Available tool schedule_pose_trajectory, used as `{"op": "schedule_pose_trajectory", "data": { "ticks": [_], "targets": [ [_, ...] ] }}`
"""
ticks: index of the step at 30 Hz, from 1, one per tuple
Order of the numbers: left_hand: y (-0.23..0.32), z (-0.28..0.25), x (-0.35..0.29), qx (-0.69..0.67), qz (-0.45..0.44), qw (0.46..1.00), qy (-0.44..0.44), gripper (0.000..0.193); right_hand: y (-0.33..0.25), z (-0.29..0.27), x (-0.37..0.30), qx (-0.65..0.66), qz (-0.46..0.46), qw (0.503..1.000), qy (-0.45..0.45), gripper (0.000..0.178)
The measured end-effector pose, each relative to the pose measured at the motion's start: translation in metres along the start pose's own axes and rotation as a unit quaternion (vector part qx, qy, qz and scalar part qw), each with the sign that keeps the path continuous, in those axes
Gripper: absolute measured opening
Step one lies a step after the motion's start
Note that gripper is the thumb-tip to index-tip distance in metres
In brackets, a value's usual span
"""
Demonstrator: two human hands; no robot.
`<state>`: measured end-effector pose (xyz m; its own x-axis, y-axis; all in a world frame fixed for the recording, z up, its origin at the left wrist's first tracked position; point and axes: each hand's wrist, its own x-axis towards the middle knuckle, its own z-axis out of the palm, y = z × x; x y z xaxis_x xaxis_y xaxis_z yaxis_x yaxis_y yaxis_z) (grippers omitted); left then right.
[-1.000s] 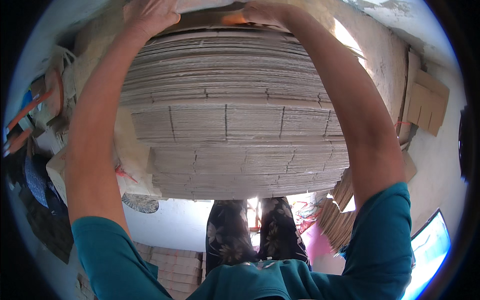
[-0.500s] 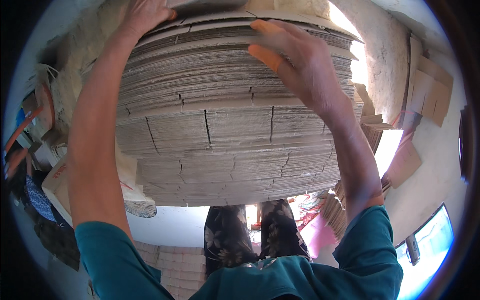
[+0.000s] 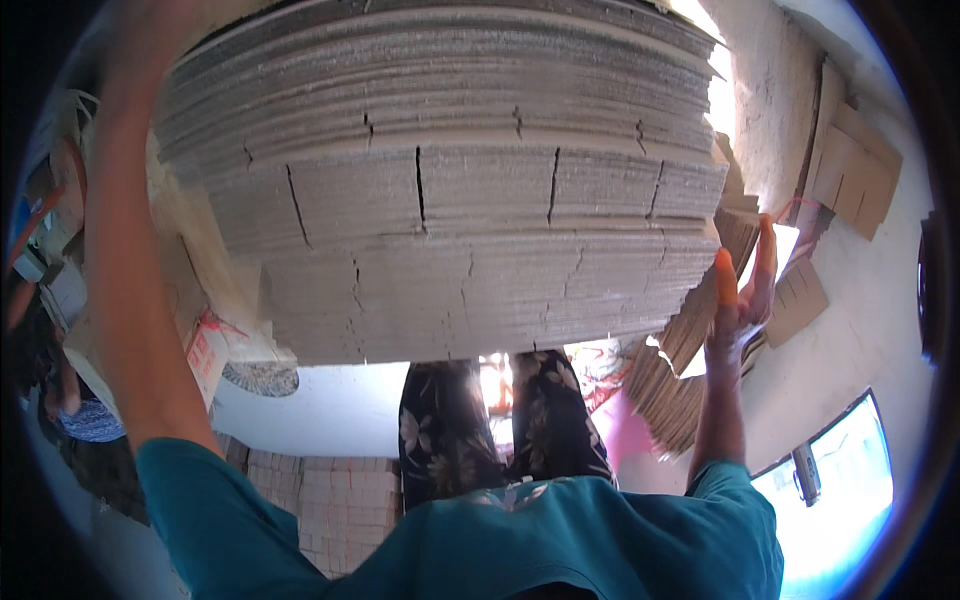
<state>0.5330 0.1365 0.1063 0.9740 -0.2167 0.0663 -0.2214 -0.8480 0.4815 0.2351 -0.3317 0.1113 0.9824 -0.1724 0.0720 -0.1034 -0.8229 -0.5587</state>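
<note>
A tall stack of grey-brown cardboard sheets [image 3: 480, 190] fills the middle of the view, its layered edges facing me and dark slits running down through the layers. My right hand [image 3: 742, 300] is beside the stack's lower right side, fingers up and apart, with orange covers on the thumb and a finger. Nothing shows in its grasp; whether the thumb touches the sheets is unclear. My left arm reaches up past the stack's left side. At the top edge my left hand [image 3: 150, 25] is smeared by motion, so its fingers cannot be made out.
More cardboard sheets [image 3: 672, 395] lean in a bundle at the right, below my right hand. Slotted cardboard pieces [image 3: 858, 185] rest against the right wall. A lit screen [image 3: 845, 490] is at lower right. At the left is a carton [image 3: 205, 355] with red print.
My right hand has come down from the top of the stack to its right side. My left hand has moved up and left. The stack appears higher and larger in view.
</note>
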Motion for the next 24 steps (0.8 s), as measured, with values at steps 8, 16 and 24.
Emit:
{"op": "schedule_pose_trajectory", "data": {
  "ticks": [8, 16, 24],
  "targets": [
    [-0.003, -0.021, -0.292, -0.061, -0.327, 0.907, 0.259, 0.065, -0.013, -0.019, -0.258, 0.547, 0.612, 0.555, 0.133, 0.039],
    [0.04, 0.093, -0.497, -0.656, -0.587, 0.422, 0.218, 0.056, -0.029, 0.072, -0.194, 0.695, 0.589, 0.408, 0.061, 0.081],
    [0.079, 0.071, -0.367, -0.702, -0.441, 0.522, 0.199, 0.053, -0.05, 0.052, -0.104, 0.612, 0.519, 0.594, -0.046, 0.051]
  ]
}}
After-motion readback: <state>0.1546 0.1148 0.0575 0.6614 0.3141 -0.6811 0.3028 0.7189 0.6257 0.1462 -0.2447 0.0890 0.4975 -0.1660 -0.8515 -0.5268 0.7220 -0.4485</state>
